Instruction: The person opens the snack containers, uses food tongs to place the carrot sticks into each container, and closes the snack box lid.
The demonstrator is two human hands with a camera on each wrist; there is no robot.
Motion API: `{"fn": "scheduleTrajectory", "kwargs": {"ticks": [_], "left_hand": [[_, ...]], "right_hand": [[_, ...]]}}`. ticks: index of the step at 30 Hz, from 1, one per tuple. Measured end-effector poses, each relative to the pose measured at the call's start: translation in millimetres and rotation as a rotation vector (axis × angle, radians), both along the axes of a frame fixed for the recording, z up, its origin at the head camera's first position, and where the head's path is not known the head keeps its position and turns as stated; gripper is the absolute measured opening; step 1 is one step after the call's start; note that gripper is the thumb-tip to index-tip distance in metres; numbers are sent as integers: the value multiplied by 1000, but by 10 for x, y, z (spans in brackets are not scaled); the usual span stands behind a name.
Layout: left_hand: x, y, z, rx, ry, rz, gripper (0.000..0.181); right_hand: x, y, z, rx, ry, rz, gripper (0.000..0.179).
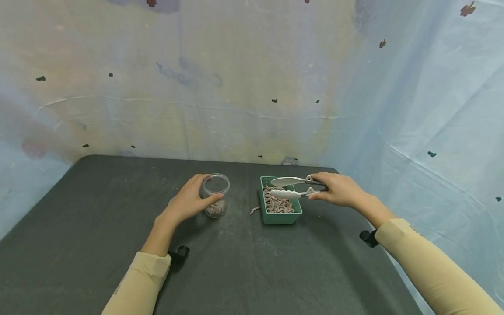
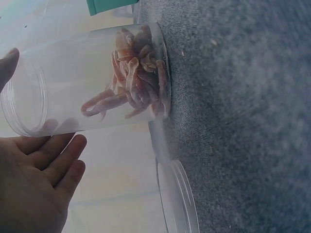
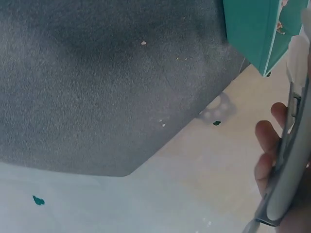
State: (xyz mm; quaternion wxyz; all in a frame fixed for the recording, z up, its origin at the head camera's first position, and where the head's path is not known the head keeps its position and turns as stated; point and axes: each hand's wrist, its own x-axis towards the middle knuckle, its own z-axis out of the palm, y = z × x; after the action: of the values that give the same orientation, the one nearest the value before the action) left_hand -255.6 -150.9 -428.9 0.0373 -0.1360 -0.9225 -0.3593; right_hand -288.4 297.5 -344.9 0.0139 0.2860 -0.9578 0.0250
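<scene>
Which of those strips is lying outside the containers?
The single strip on the dark table, left of the green tub; the other strips are inside that tub or the clear jar.

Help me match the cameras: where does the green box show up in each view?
Head: just right of centre, the green box with the tongs overlapping its opening.
Left wrist: only a piece, cut off at the top edge, left of centre, above the jar.
Right wrist: upper right corner, partly out of frame.
Shared landmark: the dark table, around the box, filling the right side, and across the upper left, respectively.
</scene>
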Motion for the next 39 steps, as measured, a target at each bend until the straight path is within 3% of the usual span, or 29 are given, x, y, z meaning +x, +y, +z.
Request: {"fn": "scheduleTrajectory", "kwargs": {"ticks": [15, 31, 39], "left_hand": [[-4, -10, 0, -3, -8, -4, 90], [-18, -27, 17, -15, -7, -7, 92], [-5, -23, 14, -15, -12, -7, 92]], "right_hand": [[-31, -45, 106, 83, -118, 96, 79], [-123, -453, 241, 325, -160, 108, 86], [-135, -502, 281, 351, -183, 101, 82]]}}
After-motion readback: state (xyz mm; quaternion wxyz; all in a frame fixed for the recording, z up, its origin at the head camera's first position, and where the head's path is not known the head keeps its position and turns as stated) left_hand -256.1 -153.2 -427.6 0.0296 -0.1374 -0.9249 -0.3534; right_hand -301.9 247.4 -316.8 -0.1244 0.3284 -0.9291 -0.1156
